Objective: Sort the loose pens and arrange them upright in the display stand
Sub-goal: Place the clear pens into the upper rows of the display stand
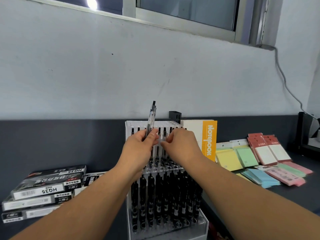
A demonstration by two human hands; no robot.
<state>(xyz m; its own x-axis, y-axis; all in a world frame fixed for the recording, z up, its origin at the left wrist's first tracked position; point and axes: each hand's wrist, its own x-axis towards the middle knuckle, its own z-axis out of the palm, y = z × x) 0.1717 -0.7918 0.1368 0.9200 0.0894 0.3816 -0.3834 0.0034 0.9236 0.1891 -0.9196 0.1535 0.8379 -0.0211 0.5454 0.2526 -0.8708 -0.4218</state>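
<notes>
Pen boxes (46, 189) lie stacked at left. My left hand (140, 146) grips clear pens (151, 118) upright above the display stand (202, 222). My right hand (181, 144) curls at its upper rows; whether it pinches anything, I cannot tell.

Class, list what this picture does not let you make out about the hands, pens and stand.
- Head view: how many pens the left hand grips; the barrels overlap.
- Head view: whether the right hand pinches anything; its back hides the fingertips.
- Head view: the stand: middle rows behind both hands; base cut off by the bottom edge.
</notes>
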